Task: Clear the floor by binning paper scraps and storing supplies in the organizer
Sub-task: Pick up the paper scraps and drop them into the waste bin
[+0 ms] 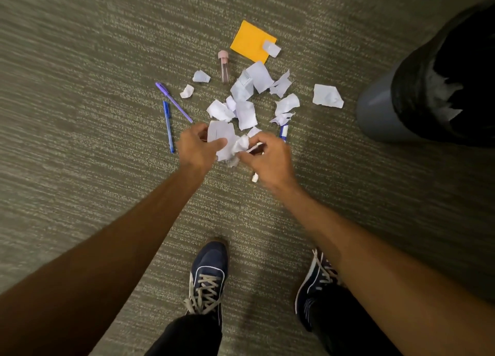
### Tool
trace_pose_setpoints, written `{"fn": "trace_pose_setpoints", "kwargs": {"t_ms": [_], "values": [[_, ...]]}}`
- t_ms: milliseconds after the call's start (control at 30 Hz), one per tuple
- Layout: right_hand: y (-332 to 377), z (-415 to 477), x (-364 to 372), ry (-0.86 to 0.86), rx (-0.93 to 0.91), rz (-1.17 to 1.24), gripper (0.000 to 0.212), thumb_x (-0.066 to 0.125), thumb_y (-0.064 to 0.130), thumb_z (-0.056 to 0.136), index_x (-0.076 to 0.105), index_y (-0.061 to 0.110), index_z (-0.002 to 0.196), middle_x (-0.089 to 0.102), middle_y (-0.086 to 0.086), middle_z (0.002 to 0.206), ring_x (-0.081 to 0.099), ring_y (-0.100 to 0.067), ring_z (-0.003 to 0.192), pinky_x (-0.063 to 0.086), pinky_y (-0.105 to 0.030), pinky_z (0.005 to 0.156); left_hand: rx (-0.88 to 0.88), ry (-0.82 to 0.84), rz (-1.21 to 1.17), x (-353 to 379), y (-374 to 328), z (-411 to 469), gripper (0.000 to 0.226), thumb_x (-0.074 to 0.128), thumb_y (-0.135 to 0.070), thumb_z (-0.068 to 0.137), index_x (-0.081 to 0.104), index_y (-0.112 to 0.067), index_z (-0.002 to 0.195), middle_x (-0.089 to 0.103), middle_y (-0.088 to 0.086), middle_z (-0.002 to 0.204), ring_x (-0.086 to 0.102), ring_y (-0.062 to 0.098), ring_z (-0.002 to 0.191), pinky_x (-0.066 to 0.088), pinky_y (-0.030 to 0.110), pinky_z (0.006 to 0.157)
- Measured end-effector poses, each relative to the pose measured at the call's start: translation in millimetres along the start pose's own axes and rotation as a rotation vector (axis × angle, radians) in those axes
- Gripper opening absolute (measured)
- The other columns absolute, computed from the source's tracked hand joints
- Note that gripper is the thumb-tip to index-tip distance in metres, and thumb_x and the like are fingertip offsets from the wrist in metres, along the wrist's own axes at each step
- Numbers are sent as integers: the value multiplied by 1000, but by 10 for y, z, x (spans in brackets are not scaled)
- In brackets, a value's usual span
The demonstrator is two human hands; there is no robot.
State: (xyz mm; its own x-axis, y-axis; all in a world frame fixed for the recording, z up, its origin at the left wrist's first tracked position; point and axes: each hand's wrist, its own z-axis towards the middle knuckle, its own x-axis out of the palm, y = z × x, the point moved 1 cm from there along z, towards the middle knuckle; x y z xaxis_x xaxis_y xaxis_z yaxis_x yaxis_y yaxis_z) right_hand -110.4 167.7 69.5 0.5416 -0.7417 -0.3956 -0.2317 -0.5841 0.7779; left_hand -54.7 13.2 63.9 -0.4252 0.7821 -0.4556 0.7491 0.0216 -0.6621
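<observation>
Both bare arms reach down and forward; left hand [197, 147] and right hand [267, 157] meet, fingers curled in a closed grip.

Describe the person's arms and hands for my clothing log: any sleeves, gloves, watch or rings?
Both forearms are bare as far as the frame shows, with no sleeve in view. The left hand and right hand wear no gloves. No watch, band or ring shows on either wrist or on the visible fingers. Lower down, dark trousers and navy lace-up shoes are visible.
</observation>
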Motion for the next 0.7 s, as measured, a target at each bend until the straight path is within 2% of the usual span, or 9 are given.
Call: {"fn": "trace_pose_setpoints", "kwargs": {"t_ms": [67,167,300,367,467,600,700], "values": [[136,-76,-219,-28,50,85,21,88,13,72,71,11,85,73,0,82,71,-20,70,61,-47,68,18,2,-21,-48,-226,-160,41,82,-11,78,67,-9,116,74,4,106,73,22,92,62,46,78],[338,-190,-621,-90,90,180,22,88,10,71,71,7,85,75,-7,83,72,-28,74,61,-50,71,61,20,-52,-66,-637,-374,39,83,-11,77,69,-12,113,75,2,103,73,20,90,62,46,78],[606,-345,-1271,-212,96,280,20,88,8,71,71,6,82,75,-8,80,68,-17,68,62,-42,70,142,96,-61,116,-1265,-650,28,83,-7,75,69,-20,96,74,-1,91,74,24,87,62,43,75],[709,-407,-1630,-306,69,298,20,87,9,71,70,5,81,75,-9,79,67,-15,67,58,-36,65,187,150,-63,304,-1583,-777,26,82,-4,75,69,-17,93,75,4,91,73,24,84,61,39,73],[760,-434,-2194,-464,89,317,22,87,11,72,70,5,84,76,-10,82,72,-25,72,58,-38,69,272,216,-20,687,-2045,-949,27,83,-4,75,70,-5,100,75,14,97,72,25,84,58,36,77],[617,-336,-2839,-636,166,342,21,85,8,72,68,0,81,74,-14,78,65,-19,68,58,-44,72,329,294,26,1323,-2515,-1138,28,84,-5,72,73,-6,98,76,11,95,70,18,78,57,28,74],[391,-197,-3164,-705,260,359,20,84,8,71,68,0,82,72,-12,78,65,-20,69,58,-46,76,344,350,77,1773,-2714,-1170,26,83,-7,72,74,-9,96,75,2,86,73,20,80,60,36,77]]}}
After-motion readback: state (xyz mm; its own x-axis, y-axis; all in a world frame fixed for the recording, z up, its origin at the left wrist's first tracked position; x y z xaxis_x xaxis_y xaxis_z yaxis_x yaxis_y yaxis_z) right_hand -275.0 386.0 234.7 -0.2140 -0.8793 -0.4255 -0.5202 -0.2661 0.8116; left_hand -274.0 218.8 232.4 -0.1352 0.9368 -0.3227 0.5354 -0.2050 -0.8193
